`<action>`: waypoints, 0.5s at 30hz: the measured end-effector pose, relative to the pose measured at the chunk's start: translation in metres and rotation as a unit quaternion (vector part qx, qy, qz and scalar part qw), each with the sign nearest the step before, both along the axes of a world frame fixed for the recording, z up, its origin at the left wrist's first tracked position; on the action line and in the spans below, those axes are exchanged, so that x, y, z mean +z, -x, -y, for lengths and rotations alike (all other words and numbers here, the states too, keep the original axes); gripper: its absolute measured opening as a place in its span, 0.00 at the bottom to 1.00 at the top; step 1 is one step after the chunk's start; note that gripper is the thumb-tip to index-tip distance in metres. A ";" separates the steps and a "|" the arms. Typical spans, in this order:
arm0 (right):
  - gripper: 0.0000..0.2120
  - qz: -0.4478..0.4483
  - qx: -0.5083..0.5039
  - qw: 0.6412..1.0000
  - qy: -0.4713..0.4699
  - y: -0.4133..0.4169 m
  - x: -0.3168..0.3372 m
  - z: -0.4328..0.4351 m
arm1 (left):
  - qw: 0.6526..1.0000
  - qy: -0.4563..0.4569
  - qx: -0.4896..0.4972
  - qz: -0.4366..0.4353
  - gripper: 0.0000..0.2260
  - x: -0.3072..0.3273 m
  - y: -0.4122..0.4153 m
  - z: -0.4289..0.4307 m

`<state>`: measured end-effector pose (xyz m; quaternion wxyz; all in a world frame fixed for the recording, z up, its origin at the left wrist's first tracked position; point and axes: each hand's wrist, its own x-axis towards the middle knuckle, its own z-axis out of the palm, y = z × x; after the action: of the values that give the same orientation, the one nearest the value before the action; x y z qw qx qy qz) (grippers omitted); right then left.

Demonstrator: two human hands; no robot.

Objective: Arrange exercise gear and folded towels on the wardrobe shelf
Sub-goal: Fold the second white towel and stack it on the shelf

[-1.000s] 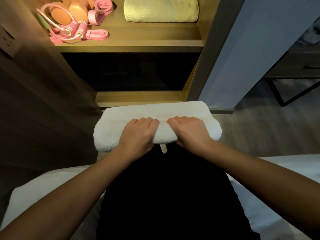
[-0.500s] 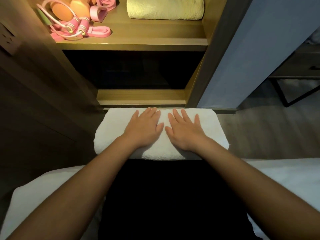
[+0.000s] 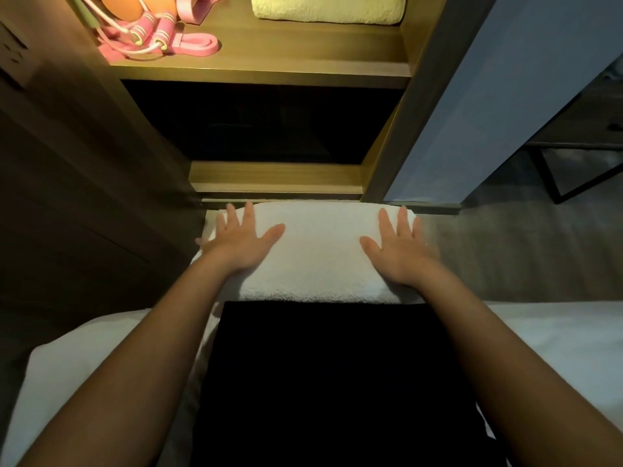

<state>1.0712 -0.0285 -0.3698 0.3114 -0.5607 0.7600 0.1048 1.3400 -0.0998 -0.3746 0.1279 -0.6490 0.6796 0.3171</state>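
Observation:
A folded white towel (image 3: 317, 251) lies across my lap in front of the wardrobe. My left hand (image 3: 241, 239) rests flat on its left end with fingers straight and spread. My right hand (image 3: 397, 247) lies flat on its right end in the same way. On the lit wardrobe shelf (image 3: 269, 67) above, a folded pale yellow towel (image 3: 328, 8) sits at the right. Pink exercise gear lies at the shelf's left: a skipping rope with pink handles (image 3: 148, 32), a pink resistance band (image 3: 195, 48) and an orange ball (image 3: 123, 6).
Below the lit shelf is a dark compartment (image 3: 263, 123) and a low wooden ledge (image 3: 273, 178). A wooden side panel (image 3: 67, 163) stands at the left, a pale door (image 3: 505, 96) at the right. A white bed (image 3: 556, 338) lies under my arms.
My hands first gripped the towel's near fold at the middle, then flattened on it. They have now slid apart to the towel's left and right ends.

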 end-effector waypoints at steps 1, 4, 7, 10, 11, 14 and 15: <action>0.37 0.021 -0.031 0.999 -0.001 0.003 0.001 0.000 | 0.999 -0.028 0.042 -0.021 0.45 0.001 -0.008 0.001; 0.39 0.120 -0.166 0.979 0.016 0.018 0.003 0.003 | 0.970 -0.133 0.175 -0.104 0.47 0.002 -0.033 0.011; 0.35 0.220 -0.303 0.926 -0.039 0.039 0.005 0.005 | 0.909 -0.255 0.258 -0.204 0.36 0.008 -0.052 0.023; 0.34 0.258 -0.355 0.895 -0.081 0.054 0.006 0.005 | 0.882 -0.264 0.306 -0.242 0.29 0.010 -0.058 0.029; 0.31 0.286 -0.375 0.879 -0.071 0.056 0.005 0.006 | 0.874 -0.262 0.323 -0.253 0.26 0.010 -0.057 0.030; 0.22 0.352 -0.401 0.844 -0.049 0.055 0.008 0.008 | 0.842 -0.263 0.362 -0.300 0.20 0.015 -0.054 0.028; 0.22 0.355 -0.396 0.846 -0.047 0.056 0.009 0.009 | 0.833 -0.259 0.371 -0.318 0.19 0.017 -0.055 0.028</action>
<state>1.0148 -0.0375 -0.3606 0.6007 -0.1963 0.7492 -0.1981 1.3949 -0.1277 -0.3579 -0.0592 -0.6593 0.2837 0.6938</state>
